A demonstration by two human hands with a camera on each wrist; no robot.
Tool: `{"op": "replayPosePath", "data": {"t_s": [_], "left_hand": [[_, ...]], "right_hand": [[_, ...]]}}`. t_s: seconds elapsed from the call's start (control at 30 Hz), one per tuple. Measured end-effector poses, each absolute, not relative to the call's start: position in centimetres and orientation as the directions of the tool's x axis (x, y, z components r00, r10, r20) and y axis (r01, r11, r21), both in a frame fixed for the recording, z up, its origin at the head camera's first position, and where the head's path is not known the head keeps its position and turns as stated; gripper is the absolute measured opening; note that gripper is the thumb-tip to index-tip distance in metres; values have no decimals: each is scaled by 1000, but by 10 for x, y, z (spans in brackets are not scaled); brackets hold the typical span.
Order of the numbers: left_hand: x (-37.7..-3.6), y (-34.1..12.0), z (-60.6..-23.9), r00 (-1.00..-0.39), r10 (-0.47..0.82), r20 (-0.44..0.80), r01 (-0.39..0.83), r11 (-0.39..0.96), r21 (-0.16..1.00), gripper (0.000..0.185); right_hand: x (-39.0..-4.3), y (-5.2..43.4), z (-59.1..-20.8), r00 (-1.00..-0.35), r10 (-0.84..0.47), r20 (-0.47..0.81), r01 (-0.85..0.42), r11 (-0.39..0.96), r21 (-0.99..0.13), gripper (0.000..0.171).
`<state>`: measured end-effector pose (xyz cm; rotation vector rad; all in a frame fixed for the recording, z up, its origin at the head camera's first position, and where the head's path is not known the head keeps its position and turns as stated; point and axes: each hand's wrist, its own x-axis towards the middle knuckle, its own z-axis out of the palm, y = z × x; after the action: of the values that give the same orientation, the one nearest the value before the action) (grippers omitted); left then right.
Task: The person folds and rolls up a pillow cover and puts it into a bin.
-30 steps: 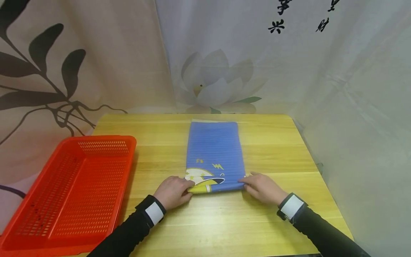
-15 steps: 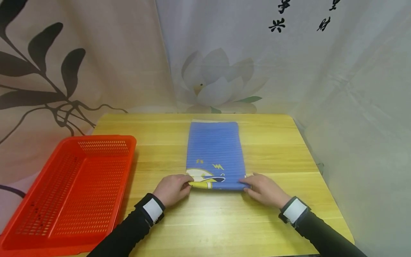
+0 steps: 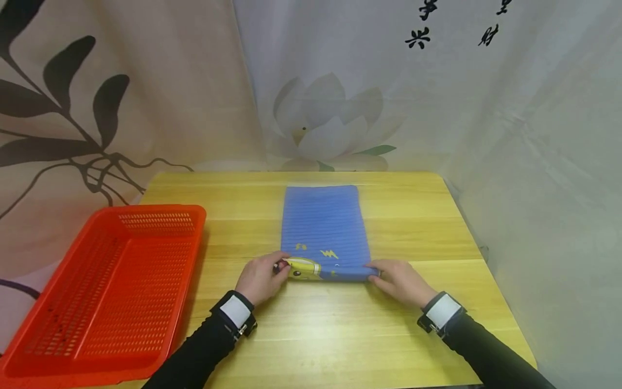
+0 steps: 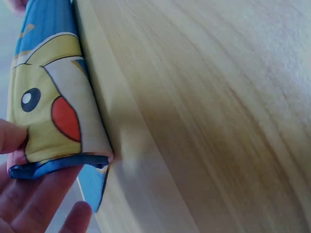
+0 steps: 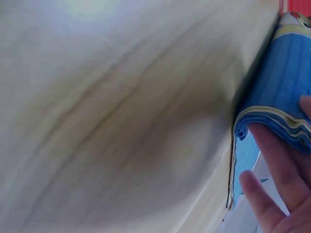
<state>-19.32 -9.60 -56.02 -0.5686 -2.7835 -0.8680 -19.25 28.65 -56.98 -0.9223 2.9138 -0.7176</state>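
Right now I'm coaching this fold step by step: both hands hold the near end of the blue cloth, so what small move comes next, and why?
Probably carry that near edge toward the far end. The left hand and right hand pinch the blue cloth by its near corners, which are already lifted and curling over; the rest lies flat on the table.

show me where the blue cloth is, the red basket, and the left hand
blue cloth (image 3: 323, 227), head view, on the flat striped middle of the cloth.
red basket (image 3: 160, 209), head view, on its far rim.
left hand (image 3: 259, 278), head view, on the back of the hand at the cloth's near left corner.
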Motion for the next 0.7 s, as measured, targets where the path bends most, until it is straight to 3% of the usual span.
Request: {"op": "replayPosePath", "data": {"t_s": [0.3,0.7], "left_hand": [[-190,-102,-559,-924,242,295,371,753,544,49],[-202,-100,-561,-948,202,247,313,738,598,27]], "right_hand": [[-210,287,-567,-858,-507,87,-468,700,-539,33],[-218,285,-565,-881,-468,74,-416,689,-593,42]]}}
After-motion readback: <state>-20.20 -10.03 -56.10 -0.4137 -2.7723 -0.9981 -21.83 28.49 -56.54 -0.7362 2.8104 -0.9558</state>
